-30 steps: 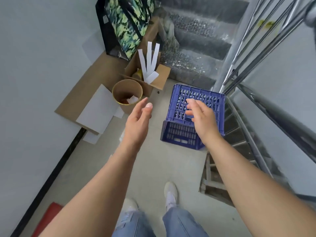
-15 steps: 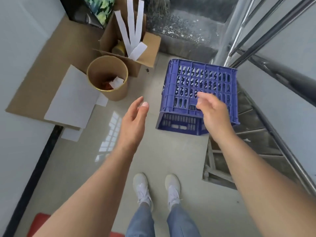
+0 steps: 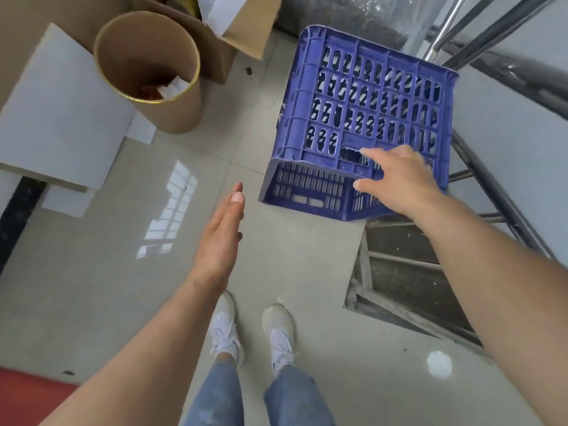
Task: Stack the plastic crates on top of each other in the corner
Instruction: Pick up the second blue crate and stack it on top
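Cardboard box [image 3: 233, 35] cut by top edge; crate [image 3: 362, 96] near corner behind right hand [image 3: 402, 179].

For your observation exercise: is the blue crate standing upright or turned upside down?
Upside down. The blue crate shows its slotted base facing up, and its rim rests on the floor.

No readable text, label, brand, number or sign shows anywhere.

bright, even daylight | window glare on floor [image 3: 167, 216] | soft shadows | wide-angle edge bending
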A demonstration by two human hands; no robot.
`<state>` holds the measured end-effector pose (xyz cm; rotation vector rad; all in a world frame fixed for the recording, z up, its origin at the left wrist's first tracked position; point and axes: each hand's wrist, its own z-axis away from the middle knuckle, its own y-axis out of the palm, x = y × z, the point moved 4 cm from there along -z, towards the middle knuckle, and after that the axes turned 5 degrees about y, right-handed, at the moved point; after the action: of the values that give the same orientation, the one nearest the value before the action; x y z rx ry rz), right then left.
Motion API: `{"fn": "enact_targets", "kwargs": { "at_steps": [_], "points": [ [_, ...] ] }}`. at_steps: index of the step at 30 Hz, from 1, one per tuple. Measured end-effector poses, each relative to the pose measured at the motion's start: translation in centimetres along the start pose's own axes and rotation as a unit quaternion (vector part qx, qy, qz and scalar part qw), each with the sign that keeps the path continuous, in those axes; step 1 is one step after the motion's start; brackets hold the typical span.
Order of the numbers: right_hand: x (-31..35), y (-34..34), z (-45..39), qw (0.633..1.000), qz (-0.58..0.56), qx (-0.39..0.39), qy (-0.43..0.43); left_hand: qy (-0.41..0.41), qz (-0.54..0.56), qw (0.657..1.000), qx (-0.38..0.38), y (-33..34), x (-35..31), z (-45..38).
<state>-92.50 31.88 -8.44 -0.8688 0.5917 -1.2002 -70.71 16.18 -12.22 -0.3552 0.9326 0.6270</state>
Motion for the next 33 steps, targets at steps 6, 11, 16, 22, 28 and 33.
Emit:
{"fn": "enact_targets", "kwargs": {
  "at_steps": [6,11,16,22,28,33],
  "points": [
    [-0.2,2.9,-2.8,0.998,0.045,0.021,-0.032,-0.016,0.03,0.998,-0.045,-0.8,4.7,-0.2],
    [0.5,4.2,-3.2,0.996,0.075,-0.022,-0.042,-0.025,0.058,0.995,-0.079,-1.8,7.4,0.4],
    [1.8,5.5,-2.9,0.993,0.063,-0.084,-0.063,-0.037,0.086,0.988,-0.124,-3.4,9.1,1.5],
    [5.7,7.8,-0.3,0.984,0.051,-0.153,-0.07,-0.055,0.11,0.975,-0.182,-7.1,11.7,3.9],
    [10.3,8.9,3.7,0.982,0.047,-0.163,-0.079,-0.069,0.127,0.96,-0.238,-12.2,15.0,7.5],
    [14.7,11.0,9.1,0.979,0.056,-0.162,-0.11,-0.082,0.143,0.951,-0.261,-16.9,18.5,11.7]
  ]
}}
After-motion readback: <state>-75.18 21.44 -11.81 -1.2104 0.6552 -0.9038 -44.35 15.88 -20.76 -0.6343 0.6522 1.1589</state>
